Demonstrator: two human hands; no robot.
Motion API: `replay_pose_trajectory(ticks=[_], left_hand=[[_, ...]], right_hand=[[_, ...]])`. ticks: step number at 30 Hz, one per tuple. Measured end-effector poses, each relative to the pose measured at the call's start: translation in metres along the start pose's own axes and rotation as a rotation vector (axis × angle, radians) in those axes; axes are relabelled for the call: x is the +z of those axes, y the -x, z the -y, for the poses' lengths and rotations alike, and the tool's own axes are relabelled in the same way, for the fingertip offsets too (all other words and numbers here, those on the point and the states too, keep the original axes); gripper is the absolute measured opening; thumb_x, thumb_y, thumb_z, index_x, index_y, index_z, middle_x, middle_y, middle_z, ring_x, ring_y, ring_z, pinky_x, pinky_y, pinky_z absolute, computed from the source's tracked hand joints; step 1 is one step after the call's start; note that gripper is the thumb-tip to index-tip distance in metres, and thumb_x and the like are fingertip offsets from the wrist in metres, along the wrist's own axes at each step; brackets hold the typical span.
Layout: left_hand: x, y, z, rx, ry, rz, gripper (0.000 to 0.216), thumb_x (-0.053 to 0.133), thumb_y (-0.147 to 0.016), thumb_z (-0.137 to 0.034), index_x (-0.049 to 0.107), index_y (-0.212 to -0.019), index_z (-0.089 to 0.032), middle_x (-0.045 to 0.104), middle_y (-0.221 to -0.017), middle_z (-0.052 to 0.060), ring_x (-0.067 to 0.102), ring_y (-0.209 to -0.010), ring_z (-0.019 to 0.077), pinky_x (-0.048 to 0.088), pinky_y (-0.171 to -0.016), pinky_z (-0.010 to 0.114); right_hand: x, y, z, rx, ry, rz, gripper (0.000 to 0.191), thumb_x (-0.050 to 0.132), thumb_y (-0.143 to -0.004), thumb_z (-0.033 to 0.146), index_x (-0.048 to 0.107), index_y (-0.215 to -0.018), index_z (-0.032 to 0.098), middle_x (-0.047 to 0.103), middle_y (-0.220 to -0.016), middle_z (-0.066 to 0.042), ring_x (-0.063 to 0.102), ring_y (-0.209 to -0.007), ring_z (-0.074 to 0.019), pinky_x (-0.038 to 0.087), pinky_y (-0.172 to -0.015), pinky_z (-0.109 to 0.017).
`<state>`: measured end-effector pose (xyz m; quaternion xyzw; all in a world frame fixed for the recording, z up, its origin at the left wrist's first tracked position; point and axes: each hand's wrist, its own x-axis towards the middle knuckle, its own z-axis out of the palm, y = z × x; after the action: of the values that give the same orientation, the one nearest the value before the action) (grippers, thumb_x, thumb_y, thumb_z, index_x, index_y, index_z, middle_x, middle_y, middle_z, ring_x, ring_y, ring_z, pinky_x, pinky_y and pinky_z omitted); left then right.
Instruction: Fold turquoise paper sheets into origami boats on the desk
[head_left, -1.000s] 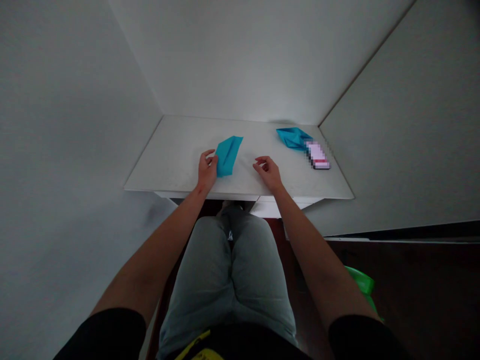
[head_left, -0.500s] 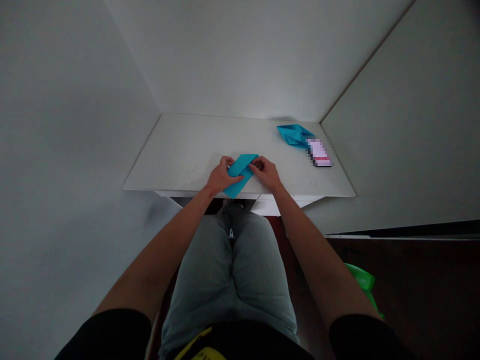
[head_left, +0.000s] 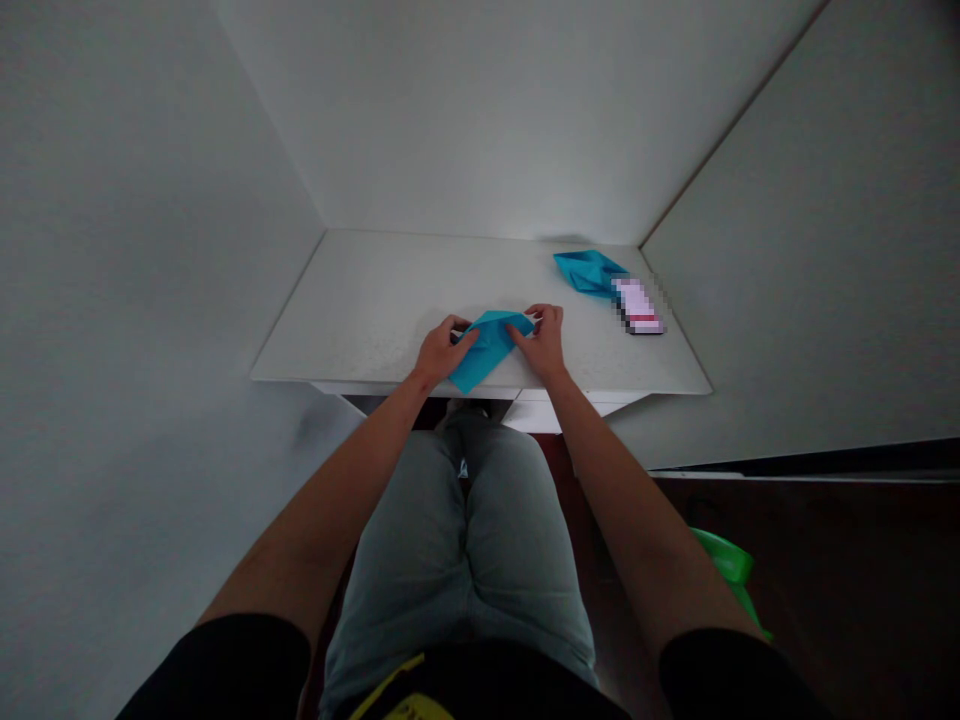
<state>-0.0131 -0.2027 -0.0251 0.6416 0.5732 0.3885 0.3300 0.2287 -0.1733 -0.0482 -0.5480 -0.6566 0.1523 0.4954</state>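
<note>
A folded sheet of blue paper (head_left: 484,352) is held between my two hands near the front edge of the white desk (head_left: 375,290). My left hand (head_left: 444,350) grips its left side, thumb on top and fingers behind. On the other side, my right hand (head_left: 541,343) pinches the upper right part, its thumb lying on the paper and its fingers at the back edge. One corner of the paper points down toward my lap. The underside of the sheet is hidden.
Toward the back right of the desk lies a blue folded-paper boat (head_left: 589,272). A phone (head_left: 639,306) with a pixelated screen sits beside it. Walls close in the desk at the back and sides. A green plastic object (head_left: 724,558) stands on the dark floor at right.
My right hand has shifted slightly right and up, pulling at the paper's upper right part. The flap that lay across the sheet has opened out, and the paper looks wider.
</note>
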Motion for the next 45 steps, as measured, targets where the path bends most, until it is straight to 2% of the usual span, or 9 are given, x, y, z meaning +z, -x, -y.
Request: replay_pose_trajectory(ticks=[3, 8, 15, 19, 21, 27, 34, 39, 45], left_hand=[[-0.001, -0.002, -0.002, -0.018, 0.007, -0.017, 0.024, 0.074, -0.097, -0.046, 0.074, -0.102, -0.023, 0.08, -0.095, 0.004, 0.07, -0.08, 0.021, 0.055, -0.076, 0.034], [-0.004, -0.009, -0.006, -0.029, 0.039, -0.036, 0.028, 0.068, -0.098, -0.047, 0.071, -0.084, -0.022, 0.074, -0.082, 0.001, 0.067, -0.079, 0.0199, 0.052, -0.076, 0.032], [-0.011, -0.013, -0.005, -0.103, 0.033, 0.058, 0.038, 0.065, -0.1, -0.045, 0.064, -0.069, -0.022, 0.064, -0.067, 0.0, 0.062, -0.071, 0.0195, 0.05, -0.072, 0.033], [-0.006, -0.01, -0.008, -0.051, 0.099, 0.027, 0.008, 0.074, -0.091, -0.024, 0.067, -0.095, -0.02, 0.075, -0.096, 0.005, 0.07, -0.084, 0.0185, 0.056, -0.078, 0.032], [0.0, -0.006, -0.015, 0.064, 0.096, -0.027, 0.023, 0.071, -0.089, -0.016, 0.065, -0.111, -0.021, 0.073, -0.119, 0.008, 0.072, -0.099, 0.0185, 0.059, -0.081, 0.031], [0.014, 0.004, -0.055, 0.418, -0.349, 0.03, 0.024, 0.078, -0.095, -0.03, 0.071, -0.117, -0.024, 0.064, -0.135, 0.011, 0.065, -0.126, 0.0273, 0.057, -0.105, 0.042], [0.018, -0.003, -0.071, 0.203, -0.667, 0.116, 0.031, 0.078, -0.098, -0.036, 0.073, -0.126, -0.023, 0.068, -0.135, 0.013, 0.073, -0.112, 0.0323, 0.056, -0.096, 0.045], [0.016, -0.011, -0.07, 0.241, -0.704, 0.146, 0.023, 0.074, -0.1, -0.033, 0.074, -0.121, -0.022, 0.074, -0.129, 0.013, 0.071, -0.12, 0.0336, 0.053, -0.099, 0.045], [0.014, -0.013, -0.069, 0.261, -0.612, 0.103, 0.016, 0.062, -0.104, -0.028, 0.075, -0.11, -0.021, 0.075, -0.124, 0.013, 0.072, -0.11, 0.0293, 0.053, -0.096, 0.042]], right_hand=[[0.0, 0.001, 0.0, 0.009, -0.02, 0.044, 0.045, 0.073, -0.08, 0.032, 0.058, -0.122, 0.025, 0.062, -0.119, -0.009, 0.062, -0.107, -0.0267, 0.055, -0.094, -0.044], [-0.005, 0.003, 0.009, 0.109, -0.128, 0.2, 0.043, 0.065, -0.082, 0.034, 0.064, -0.124, 0.025, 0.069, -0.091, -0.001, 0.062, -0.08, -0.0226, 0.053, -0.079, -0.039], [-0.008, 0.001, 0.009, 0.133, -0.173, 0.168, 0.032, 0.063, -0.083, 0.041, 0.071, -0.11, 0.026, 0.072, -0.094, -0.003, 0.064, -0.087, -0.0244, 0.055, -0.081, -0.039], [-0.006, 0.0, 0.007, 0.143, -0.195, 0.217, 0.021, 0.063, -0.085, 0.042, 0.071, -0.093, 0.024, 0.07, -0.083, -0.001, 0.062, -0.078, -0.0218, 0.052, -0.076, -0.037], [-0.005, 0.0, 0.009, 0.134, -0.181, 0.236, 0.019, 0.063, -0.084, 0.041, 0.071, -0.089, 0.024, 0.071, -0.082, -0.001, 0.062, -0.077, -0.0215, 0.051, -0.075, -0.036], [-0.004, 0.001, 0.011, 0.153, -0.171, 0.267, 0.03, 0.064, -0.088, 0.053, 0.065, -0.082, 0.024, 0.066, -0.075, 0.0, 0.058, -0.074, -0.0197, 0.045, -0.068, -0.032], [-0.005, 0.0, 0.015, 0.118, -0.216, 0.229, 0.041, 0.061, -0.092, 0.061, 0.06, -0.075, 0.024, 0.058, -0.07, 0.001, 0.052, -0.071, -0.0178, 0.044, -0.069, -0.033], [-0.007, 0.0, 0.017, 0.129, -0.246, 0.247, 0.044, 0.061, -0.091, 0.066, 0.056, -0.076, 0.025, 0.056, -0.073, 0.001, 0.05, -0.072, -0.018, 0.043, -0.07, -0.033], [-0.005, 0.001, 0.016, 0.125, -0.25, 0.24, 0.044, 0.06, -0.093, 0.067, 0.053, -0.076, 0.026, 0.051, -0.07, 0.002, 0.049, -0.072, -0.0182, 0.041, -0.068, -0.033]])
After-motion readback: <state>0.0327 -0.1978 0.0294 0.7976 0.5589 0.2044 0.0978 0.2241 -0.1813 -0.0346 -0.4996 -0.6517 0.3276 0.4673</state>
